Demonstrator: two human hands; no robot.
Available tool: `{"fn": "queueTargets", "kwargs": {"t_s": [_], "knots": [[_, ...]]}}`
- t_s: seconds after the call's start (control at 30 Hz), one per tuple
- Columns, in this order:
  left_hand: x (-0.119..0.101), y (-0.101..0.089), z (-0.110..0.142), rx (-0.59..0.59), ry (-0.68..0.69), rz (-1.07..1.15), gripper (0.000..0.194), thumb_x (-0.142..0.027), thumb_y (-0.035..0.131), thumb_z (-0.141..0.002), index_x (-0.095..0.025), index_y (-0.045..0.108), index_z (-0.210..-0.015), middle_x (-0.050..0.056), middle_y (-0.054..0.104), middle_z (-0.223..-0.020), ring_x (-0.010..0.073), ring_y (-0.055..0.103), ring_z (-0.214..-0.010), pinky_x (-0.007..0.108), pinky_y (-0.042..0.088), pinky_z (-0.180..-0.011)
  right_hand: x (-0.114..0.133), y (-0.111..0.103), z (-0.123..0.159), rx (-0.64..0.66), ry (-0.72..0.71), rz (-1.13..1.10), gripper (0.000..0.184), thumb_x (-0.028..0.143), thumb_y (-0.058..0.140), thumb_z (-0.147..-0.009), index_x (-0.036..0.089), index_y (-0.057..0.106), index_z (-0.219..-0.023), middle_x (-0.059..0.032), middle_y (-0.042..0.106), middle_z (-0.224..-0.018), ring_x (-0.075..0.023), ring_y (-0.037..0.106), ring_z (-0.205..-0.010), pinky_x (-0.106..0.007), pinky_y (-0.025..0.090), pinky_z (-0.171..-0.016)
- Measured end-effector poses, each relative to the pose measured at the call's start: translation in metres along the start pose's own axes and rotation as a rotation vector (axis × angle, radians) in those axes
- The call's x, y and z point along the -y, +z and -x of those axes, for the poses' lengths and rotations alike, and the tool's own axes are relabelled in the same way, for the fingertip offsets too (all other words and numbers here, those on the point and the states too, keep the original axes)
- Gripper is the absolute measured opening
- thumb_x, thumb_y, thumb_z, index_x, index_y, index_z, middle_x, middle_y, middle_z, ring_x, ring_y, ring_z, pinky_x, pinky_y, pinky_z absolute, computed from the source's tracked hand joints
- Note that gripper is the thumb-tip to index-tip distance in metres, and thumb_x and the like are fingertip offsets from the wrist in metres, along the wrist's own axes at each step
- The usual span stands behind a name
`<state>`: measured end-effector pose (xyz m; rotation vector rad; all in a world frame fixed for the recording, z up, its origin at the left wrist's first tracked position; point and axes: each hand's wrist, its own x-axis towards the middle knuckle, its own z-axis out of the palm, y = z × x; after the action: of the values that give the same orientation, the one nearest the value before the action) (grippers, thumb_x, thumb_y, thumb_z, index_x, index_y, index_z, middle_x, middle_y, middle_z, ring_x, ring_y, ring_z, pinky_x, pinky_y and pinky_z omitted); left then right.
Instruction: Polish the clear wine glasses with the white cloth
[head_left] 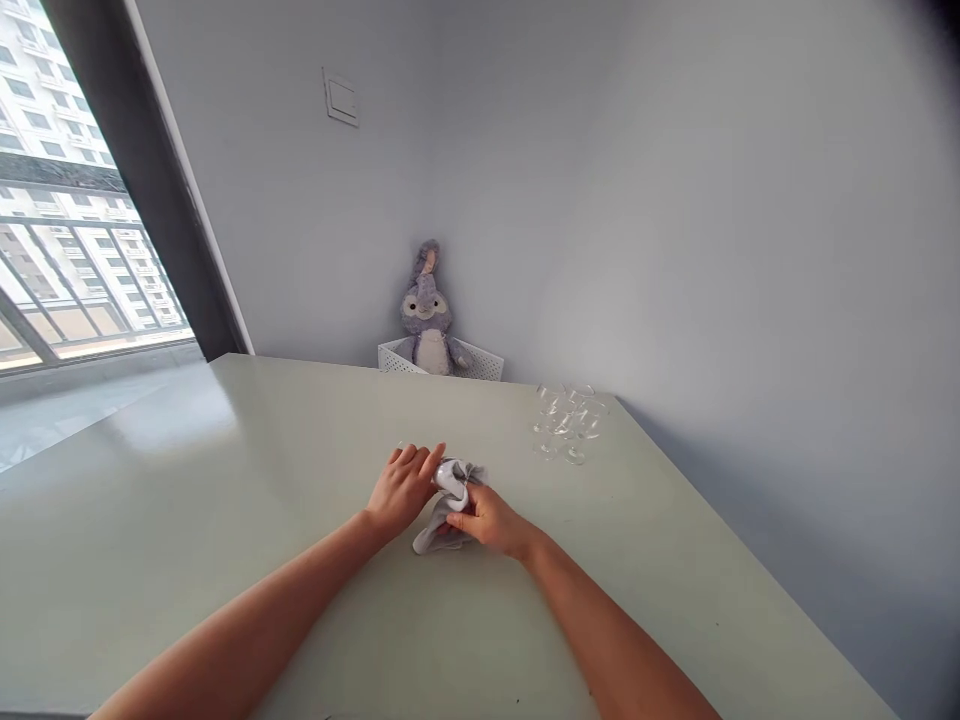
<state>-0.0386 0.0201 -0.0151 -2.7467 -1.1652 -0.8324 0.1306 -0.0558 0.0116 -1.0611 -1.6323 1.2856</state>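
grey cloth (451,482): one (right hand (487,518) gripping) | left hand (403,487): alongside | plush rabbit (427,310): one

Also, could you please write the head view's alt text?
The right hand holds a crumpled grey cloth against the left hand over a pale table. Clear stemmed glasses stand at the far right; behind, a purple plush toy sits in a white basket.
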Motion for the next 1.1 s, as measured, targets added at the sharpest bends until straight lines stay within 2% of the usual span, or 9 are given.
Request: {"fn": "queueTargets", "kwargs": {"t_s": [0.13, 0.3, 0.43, 0.5, 0.63, 0.73, 0.8, 1.0, 1.1], "knots": [[0.0, -0.008, -0.001, -0.005, 0.049, 0.046, 0.043, -0.032, 0.049, -0.081, -0.024, 0.044, -0.124, 0.009, 0.061, -0.094, 0.0264, 0.05, -0.094, 0.043, 0.032, -0.087, -0.019, 0.002, -0.011, -0.161, 0.023, -0.178, 0.022, 0.039, 0.061, -0.072, 0.017, 0.062, -0.073, -0.0001, 0.063, -0.06, -0.0156, 0.061, -0.056, -0.032, 0.05, -0.061], [-0.002, -0.023, -0.003, -0.043, 0.083, 0.082, 0.033, -0.03, 0.038, -0.087, -0.03, 0.051, -0.117, 0.006, 0.062, -0.096, 0.0205, 0.054, -0.093, 0.044, 0.019, -0.102, -0.017, -0.005, -0.013, -0.247, 0.088, -0.605, 0.036, 0.049, 0.058, -0.072, 0.015, 0.063, -0.079, -0.0008, 0.06, -0.058, -0.0141, 0.056, -0.049, -0.029, 0.048, -0.053], [-0.005, -0.024, -0.004, 0.064, 0.096, 0.154, 0.032, -0.036, 0.039, -0.086, -0.027, 0.056, -0.112, 0.005, 0.062, -0.078, 0.0186, 0.057, -0.078, 0.04, 0.031, -0.094, -0.016, -0.012, -0.011, -0.207, 0.141, -0.568, 0.044, 0.055, 0.054, -0.073, 0.013, 0.064, -0.08, -0.0002, 0.057, -0.056, -0.0138, 0.054, -0.048, -0.028, 0.047, -0.049], [-0.006, -0.023, -0.004, 0.107, -0.001, 0.24, 0.033, -0.042, 0.045, -0.082, -0.027, 0.058, -0.107, 0.004, 0.061, -0.071, 0.0183, 0.057, -0.071, 0.035, 0.039, -0.081, -0.018, -0.017, -0.01, -0.166, 0.133, -0.449, 0.043, 0.053, 0.061, -0.069, 0.012, 0.064, -0.081, -0.0003, 0.057, -0.057, -0.0136, 0.054, -0.05, -0.028, 0.047, -0.048], [-0.008, -0.024, -0.006, 0.455, -0.265, 0.65, 0.038, -0.054, 0.045, -0.077, -0.021, 0.061, -0.087, 0.0, 0.058, -0.063, 0.0125, 0.051, -0.053, 0.024, 0.039, -0.054, -0.018, -0.035, -0.006, -0.009, 0.069, -0.283, 0.037, 0.047, 0.066, -0.066, 0.01, 0.066, -0.076, -0.0014, 0.057, -0.062, -0.0135, 0.054, -0.055, -0.028, 0.046, -0.052], [-0.011, -0.023, -0.007, 0.701, -0.313, 0.967, 0.046, -0.058, 0.038, -0.078, -0.016, 0.056, -0.074, 0.0, 0.054, -0.06, 0.0092, 0.047, -0.047, 0.023, 0.039, -0.05, -0.017, -0.048, -0.004, 0.03, 0.04, -0.255, 0.034, 0.044, 0.067, -0.067, 0.01, 0.065, -0.068, -0.0004, 0.054, -0.058, -0.0121, 0.052, -0.055, -0.026, 0.044, -0.053], [-0.016, -0.019, -0.006, 0.666, -0.324, 0.941, 0.046, -0.057, 0.034, -0.08, -0.016, 0.055, -0.075, 0.001, 0.055, -0.062, 0.0099, 0.048, -0.048, 0.024, 0.04, -0.051, -0.019, -0.05, -0.006, -0.025, 0.046, -0.253, 0.034, 0.044, 0.066, -0.067, 0.011, 0.066, -0.068, -0.0005, 0.053, -0.057, -0.0119, 0.051, -0.054, -0.026, 0.043, -0.053], [-0.022, -0.01, 0.0, 0.087, -0.088, 0.242, 0.035, -0.04, 0.052, -0.078, -0.022, 0.054, -0.108, 0.007, 0.06, -0.082, 0.0212, 0.053, -0.083, 0.035, 0.037, -0.078, -0.026, -0.035, -0.013, -0.318, 0.108, -0.431, 0.038, 0.051, 0.062, -0.068, 0.015, 0.066, -0.08, -0.0003, 0.054, -0.062, -0.0128, 0.052, -0.055, -0.028, 0.046, -0.052], [-0.016, -0.016, -0.003, 0.178, -0.18, 0.318, 0.027, -0.04, 0.049, -0.08, -0.022, 0.06, -0.097, 0.004, 0.058, -0.069, 0.0175, 0.051, -0.068, 0.031, 0.039, -0.069, -0.015, -0.034, -0.008, -0.159, 0.072, -0.368, 0.035, 0.043, 0.067, -0.066, 0.016, 0.065, -0.089, -0.0005, 0.056, -0.069, -0.0133, 0.053, -0.06, -0.029, 0.047, -0.056]]}}
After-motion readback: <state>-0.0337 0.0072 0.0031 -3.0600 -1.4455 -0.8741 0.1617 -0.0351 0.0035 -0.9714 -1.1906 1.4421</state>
